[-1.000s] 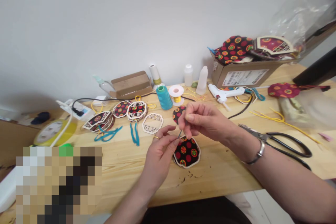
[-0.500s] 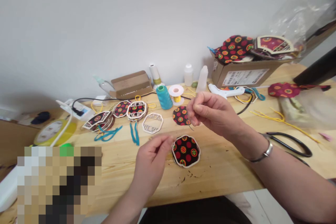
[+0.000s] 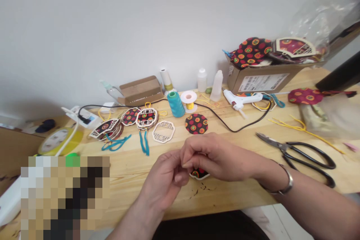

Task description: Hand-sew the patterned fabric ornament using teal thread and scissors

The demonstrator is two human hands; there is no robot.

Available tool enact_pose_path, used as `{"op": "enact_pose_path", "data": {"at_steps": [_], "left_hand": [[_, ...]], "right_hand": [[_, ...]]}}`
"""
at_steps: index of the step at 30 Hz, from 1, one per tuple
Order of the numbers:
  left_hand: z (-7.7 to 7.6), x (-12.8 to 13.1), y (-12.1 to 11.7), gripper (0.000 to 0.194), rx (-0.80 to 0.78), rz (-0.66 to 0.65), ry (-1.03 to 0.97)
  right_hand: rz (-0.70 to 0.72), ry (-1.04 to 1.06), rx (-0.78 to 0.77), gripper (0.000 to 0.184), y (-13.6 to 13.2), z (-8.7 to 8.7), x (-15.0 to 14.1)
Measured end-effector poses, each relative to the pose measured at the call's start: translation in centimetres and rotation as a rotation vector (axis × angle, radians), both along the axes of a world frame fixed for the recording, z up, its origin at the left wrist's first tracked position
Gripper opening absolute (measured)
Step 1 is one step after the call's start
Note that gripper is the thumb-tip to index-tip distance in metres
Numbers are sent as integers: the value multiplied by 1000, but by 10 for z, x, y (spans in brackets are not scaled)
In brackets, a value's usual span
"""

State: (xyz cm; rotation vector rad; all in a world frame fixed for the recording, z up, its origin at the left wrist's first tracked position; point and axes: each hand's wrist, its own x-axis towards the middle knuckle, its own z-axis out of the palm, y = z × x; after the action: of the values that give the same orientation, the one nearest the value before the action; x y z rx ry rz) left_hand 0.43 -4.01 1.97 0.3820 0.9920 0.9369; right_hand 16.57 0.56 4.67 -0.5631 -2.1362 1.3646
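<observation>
On the table in front of me lies a patterned black-and-red fabric piece with a pale scalloped wooden rim (image 3: 199,173), mostly covered by my hands. My right hand (image 3: 219,157) is pinched closed above it, the fingertips hiding whatever they hold. Against those fingertips, at the piece's left side, my left hand (image 3: 165,176) is closed with its fingers curled; its contents are hidden too. Just beyond my hands lies a loose scalloped round of the same fabric (image 3: 196,124). A bare wooden lattice frame (image 3: 163,132) is to its left.
Black-handled scissors (image 3: 292,150) lie at the right. Behind are a white glue gun (image 3: 242,100) with its cord, a teal thread cone (image 3: 176,105) and a yellow thread spool (image 3: 189,99). Finished tasselled ornaments (image 3: 146,118) sit left. A cardboard box (image 3: 261,78) stands back right.
My right hand has come down and left to meet my left hand over the rimmed piece. A thin thread showing below the right hand before is now hidden. The scissors are uncovered.
</observation>
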Motion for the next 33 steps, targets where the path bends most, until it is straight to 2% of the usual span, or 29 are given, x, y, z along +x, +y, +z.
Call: {"op": "enact_pose_path", "data": {"at_steps": [6, 10, 17, 22, 29, 33], "left_hand": [[-5, -2, 2, 8, 57, 18, 102], [-7, -4, 6, 12, 36, 4, 124], [-7, -7, 11, 19, 9, 52, 191], [-7, -4, 11, 19, 32, 65, 208], [-9, -3, 8, 17, 69, 24, 151], [-4, -3, 7, 16, 66, 20, 166]], "right_hand": [[125, -48, 84, 15, -4, 6, 0], [205, -130, 62, 14, -6, 7, -1], [461, -237, 93, 12, -12, 4, -5], [596, -275, 39, 7, -14, 4, -11], [669, -315, 22, 9, -17, 3, -18], [702, -245, -120, 3, -13, -3, -10]]}}
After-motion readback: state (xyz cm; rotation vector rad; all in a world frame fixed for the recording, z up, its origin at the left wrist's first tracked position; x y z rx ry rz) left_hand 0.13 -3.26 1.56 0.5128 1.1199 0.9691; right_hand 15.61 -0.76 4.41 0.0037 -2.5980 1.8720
